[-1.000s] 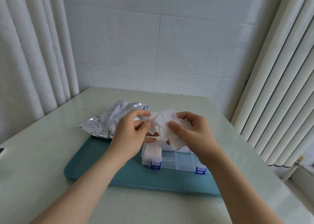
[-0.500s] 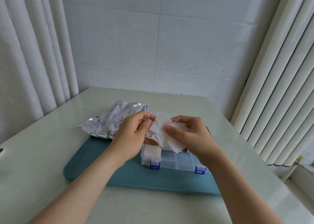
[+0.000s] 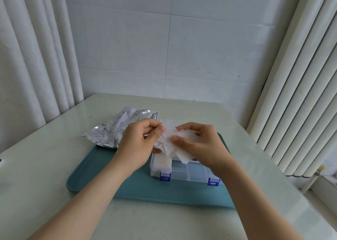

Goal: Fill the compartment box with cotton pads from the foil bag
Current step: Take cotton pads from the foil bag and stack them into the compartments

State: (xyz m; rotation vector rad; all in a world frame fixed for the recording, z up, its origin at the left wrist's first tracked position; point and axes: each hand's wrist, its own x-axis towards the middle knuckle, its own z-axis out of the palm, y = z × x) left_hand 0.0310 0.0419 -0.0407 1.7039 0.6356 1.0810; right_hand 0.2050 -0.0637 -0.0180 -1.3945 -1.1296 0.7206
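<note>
Your left hand [image 3: 135, 145] is raised above the tray with its back toward you, wrist bent slightly inward, thumb and forefinger curled and pinching the left edge of a loose bunch of cotton pads [image 3: 184, 155]. Your right hand [image 3: 204, 146] meets it from the other side, thumb pressed on the front of the bunch and the fingers curled round behind it, so both hands grip the same pads. Both forearms come up from the bottom corners and angle toward each other. The pads are fanned out unevenly, their corners pointing different ways, and the lowest ones hang just above the back of the box [image 3: 184, 174]. That clear box lies beneath your hands with its long side running left to right and its two blue latches [image 3: 165, 176] facing you; its left end compartment holds white pads. It sits on a teal tray [image 3: 127, 183] on a pale table [image 3: 45, 157]. The foil bag [image 3: 116, 128] lies on its side just left of your left hand, over the tray's far left corner, slanting up to the right.
</note>
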